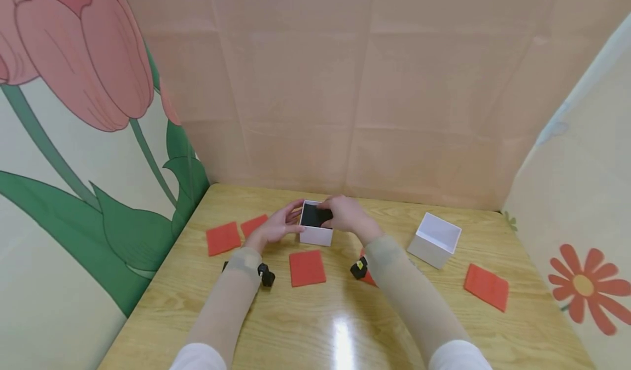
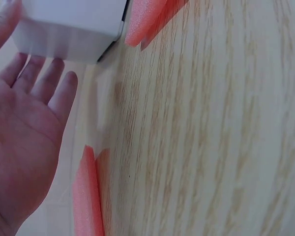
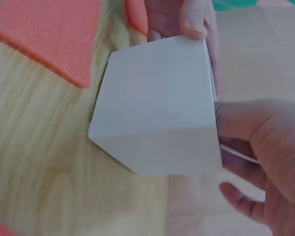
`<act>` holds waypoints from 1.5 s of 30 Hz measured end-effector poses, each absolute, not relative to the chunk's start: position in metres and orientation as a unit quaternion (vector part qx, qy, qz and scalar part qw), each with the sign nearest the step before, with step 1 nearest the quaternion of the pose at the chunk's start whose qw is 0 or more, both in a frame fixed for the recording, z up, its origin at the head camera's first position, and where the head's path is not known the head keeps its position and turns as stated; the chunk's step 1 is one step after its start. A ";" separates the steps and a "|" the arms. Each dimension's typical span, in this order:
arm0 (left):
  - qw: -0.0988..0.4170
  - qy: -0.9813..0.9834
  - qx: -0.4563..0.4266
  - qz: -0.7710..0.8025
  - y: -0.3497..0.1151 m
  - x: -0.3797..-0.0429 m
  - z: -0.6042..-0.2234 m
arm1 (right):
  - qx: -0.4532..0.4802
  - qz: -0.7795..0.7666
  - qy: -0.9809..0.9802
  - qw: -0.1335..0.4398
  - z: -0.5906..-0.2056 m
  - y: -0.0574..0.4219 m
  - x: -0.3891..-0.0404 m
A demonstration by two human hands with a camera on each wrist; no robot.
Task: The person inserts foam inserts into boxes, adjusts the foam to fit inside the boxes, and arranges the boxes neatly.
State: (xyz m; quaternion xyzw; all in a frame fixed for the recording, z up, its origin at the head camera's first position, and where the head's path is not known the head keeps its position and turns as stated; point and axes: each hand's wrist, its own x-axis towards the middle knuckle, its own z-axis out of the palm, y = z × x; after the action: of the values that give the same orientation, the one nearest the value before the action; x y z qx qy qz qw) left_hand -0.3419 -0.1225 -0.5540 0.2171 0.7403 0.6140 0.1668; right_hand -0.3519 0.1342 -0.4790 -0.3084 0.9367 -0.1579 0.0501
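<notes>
A white box [image 1: 316,237] stands on the table with its opening up, and a flat black piece [image 1: 311,215] shows inside it. My left hand [image 1: 277,226] is at the box's left corner, its thumb on the near wall by the rim. In the left wrist view its fingers lie fairly straight beside the box wall. From the right, my right hand [image 1: 347,215] reaches over the rim, with thumb and fingers at the black piece. The box wall hides those fingertips in the right wrist view, so whether they pinch it is unclear.
A second open white box [image 1: 428,249] stands at the right. Red foam squares lie around: one near the middle [image 1: 308,268], one at the far right [image 1: 486,287], one at the left [image 1: 223,238] and others partly behind the arms. Fabric walls enclose the table.
</notes>
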 end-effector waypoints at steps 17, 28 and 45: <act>0.162 0.742 0.216 0.614 -0.122 -0.341 -0.553 | -0.225 -0.460 0.856 0.076 -0.530 0.176 -0.345; 0.162 0.739 0.223 0.614 -0.121 -0.343 -0.552 | -0.210 -0.507 0.829 0.110 -0.548 0.181 -0.344; 0.159 0.744 0.224 0.609 -0.121 -0.342 -0.551 | -0.221 -0.522 0.817 0.107 -0.552 0.179 -0.349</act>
State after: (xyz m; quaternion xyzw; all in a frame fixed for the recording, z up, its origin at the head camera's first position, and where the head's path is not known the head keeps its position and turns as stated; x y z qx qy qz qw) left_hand -0.3420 -0.1213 -0.5513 0.2236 0.7442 0.6090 0.1591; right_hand -0.3488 0.1792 -0.5521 -0.2208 0.8170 -0.5219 0.1066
